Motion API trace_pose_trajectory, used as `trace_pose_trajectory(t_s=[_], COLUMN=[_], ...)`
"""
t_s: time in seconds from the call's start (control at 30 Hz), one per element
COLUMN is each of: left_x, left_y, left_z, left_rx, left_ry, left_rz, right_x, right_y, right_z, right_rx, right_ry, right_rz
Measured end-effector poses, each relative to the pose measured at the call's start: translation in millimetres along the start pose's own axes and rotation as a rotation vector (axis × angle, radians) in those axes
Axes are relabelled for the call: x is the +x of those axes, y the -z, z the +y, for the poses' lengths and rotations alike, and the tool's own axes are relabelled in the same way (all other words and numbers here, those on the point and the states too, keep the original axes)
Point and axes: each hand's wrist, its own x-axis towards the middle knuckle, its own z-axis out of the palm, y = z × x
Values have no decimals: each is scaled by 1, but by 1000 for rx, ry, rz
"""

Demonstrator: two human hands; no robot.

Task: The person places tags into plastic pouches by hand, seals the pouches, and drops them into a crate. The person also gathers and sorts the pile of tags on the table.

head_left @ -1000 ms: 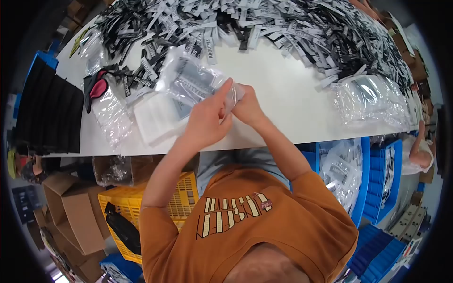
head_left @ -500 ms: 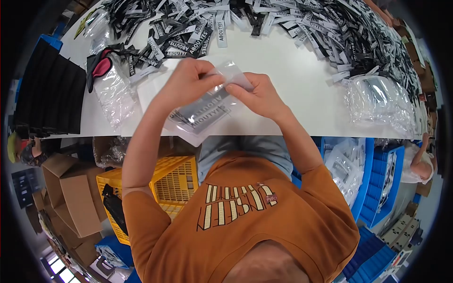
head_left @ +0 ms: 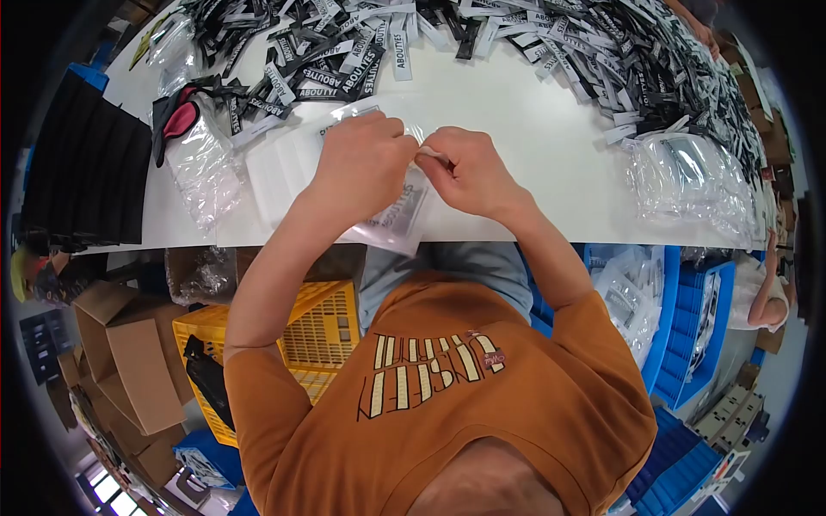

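A clear plastic bag [head_left: 397, 222] with dark ABOUTYES lettering hangs under my hands, at the front edge of the white table [head_left: 551, 198]. My left hand [head_left: 366, 162] is closed on the bag from the left and covers much of it. My right hand [head_left: 471, 170] touches or nearly touches it, with thumb and forefinger pinched on a small whitish edge of the bag. A flat stack of white translucent sheets [head_left: 277, 176] lies behind my left wrist.
Black and white labels [head_left: 602, 64] are heaped across the far side. Clear bags lie at the right [head_left: 688, 185] and left [head_left: 202, 163], beside a black-and-pink item [head_left: 179, 120]. Below are a yellow crate [head_left: 318, 331], blue bins [head_left: 688, 344] and cartons [head_left: 142, 370]. Other people are at both sides.
Both hands first brought the bag nearer the table's front edge. Since then they have closed together at its upper part, and the bag has turned and is more covered.
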Motion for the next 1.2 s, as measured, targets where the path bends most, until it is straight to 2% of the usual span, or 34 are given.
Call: trace_pose_trajectory(t_s=[0.1,0.2,0.23,0.27,0.33,0.37,0.4,0.43,0.47,0.5,0.53,0.6,0.63,0.7,0.8,0.9,0.97,1.1,1.2], left_x=[6,0,-1,-5,-20,-34,-43,-55,-64,-64,-63,-54,-51,-46,-43,-45,-50,-54,-57], left_y=[2,-4,-5,-6,-15,-22,-20,-21,-25,-27,-28,-34,-38,-47,-67,-80,-84,-89,-90], left_z=[3,-10,-14,-16,-31,-44,-52,-62,-66,-60,-55,-49,-46,-44,-45,-43,-38,-35,-34], left_rx=[42,-134,-188,-247,-116,-289,-313,-268,-223,-175,-122,-34,2,73,157,204,245,241,255], left_ry=[-9,71,161,242,170,363,427,347,277,214,153,79,64,41,38,63,98,64,110], left_rz=[-70,-150,-183,-227,-53,-28,-74,-63,-48,-72,-88,-125,-153,-203,-223,-161,-135,-22,5], right_x=[-5,-21,-30,-43,-80,-107,-139,-179,-220,-273,-317,-380,-433,-498,-521,-445,-365,-214,-100], right_y=[2,14,24,37,70,93,118,139,156,165,186,199,208,198,188,193,190,162,113], right_z=[1,12,19,27,46,53,59,72,79,101,94,83,101,108,111,90,72,74,90], right_rx=[-13,45,58,113,232,342,464,431,346,315,257,111,-45,-1136,-1428,-952,-797,-825,-633], right_ry=[5,33,45,-26,-181,-395,-597,-625,-708,-766,-1004,-1071,-1265,-1422,-1243,-932,-713,-214,-77], right_rz=[-28,-30,-14,-31,-34,23,88,204,389,671,778,1055,1069,777,1015,1291,1278,809,501])
